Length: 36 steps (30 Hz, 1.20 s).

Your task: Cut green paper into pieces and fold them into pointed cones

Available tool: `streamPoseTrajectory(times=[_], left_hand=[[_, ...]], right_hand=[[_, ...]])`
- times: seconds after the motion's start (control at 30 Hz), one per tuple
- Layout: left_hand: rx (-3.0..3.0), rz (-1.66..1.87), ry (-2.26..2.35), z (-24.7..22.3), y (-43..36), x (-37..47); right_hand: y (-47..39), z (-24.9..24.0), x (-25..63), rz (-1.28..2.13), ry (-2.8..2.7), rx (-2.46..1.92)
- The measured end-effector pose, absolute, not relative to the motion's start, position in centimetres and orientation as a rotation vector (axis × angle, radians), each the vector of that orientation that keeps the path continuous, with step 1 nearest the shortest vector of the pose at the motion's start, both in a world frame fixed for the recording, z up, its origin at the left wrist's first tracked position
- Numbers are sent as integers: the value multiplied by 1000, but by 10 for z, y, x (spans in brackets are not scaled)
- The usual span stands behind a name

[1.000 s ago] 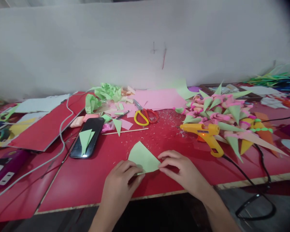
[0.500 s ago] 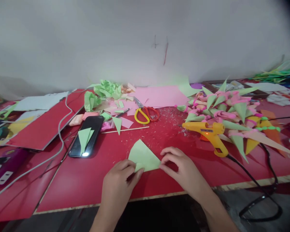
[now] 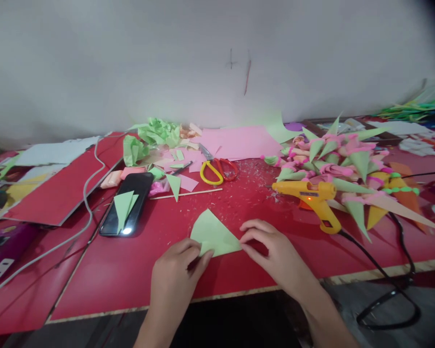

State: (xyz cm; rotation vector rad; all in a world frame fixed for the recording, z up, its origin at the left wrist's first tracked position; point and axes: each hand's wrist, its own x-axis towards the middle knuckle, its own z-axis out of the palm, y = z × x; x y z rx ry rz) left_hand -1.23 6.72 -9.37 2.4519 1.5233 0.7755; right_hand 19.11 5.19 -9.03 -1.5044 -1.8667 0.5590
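A fan-shaped piece of light green paper [image 3: 216,234] is held near the front edge of the red table. My left hand [image 3: 179,266] pinches its lower left edge between thumb and fingers. At the pointed right corner, my right hand [image 3: 266,246] grips the paper with thumb and fingertips. To the right, a yellow hot glue gun [image 3: 310,195] lies on its side with a small light glowing. Beyond the paper are scissors [image 3: 217,171] with one yellow and one red handle. Cut green paper pieces [image 3: 123,208] rest on a black phone [image 3: 143,186] at the left.
A heap of pink and green paper cones [image 3: 333,154] fills the back right. Pink sheets [image 3: 239,142] and crumpled green paper [image 3: 159,131] lie by the wall. A thin stick [image 3: 188,194] lies mid-table. The glue gun's black cord [image 3: 366,263] hangs over the front edge; a white cable [image 3: 88,193] crosses the left.
Both hands keep their hold on the green paper with almost no movement. The whole view has shifted slightly.
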Motion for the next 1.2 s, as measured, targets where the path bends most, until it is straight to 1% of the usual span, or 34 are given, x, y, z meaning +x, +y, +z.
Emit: streamPoseTrajectory(times=[0.37,0.67,1.03,1.2], left_hand=[[2472,805,1517,-95,68,-12],[2449,667,1607,-96,68,-10],[2351,657,1701,-94,70,-4],[2325,663,1659,-95,71,-5]], right_hand=[[50,-85,190,588,-1867,-1440],[53,-85,180,479,-1962,-1528],[54,-88,173,333,-1966,-1645],[55,-89,172,333,-1951,-1657]])
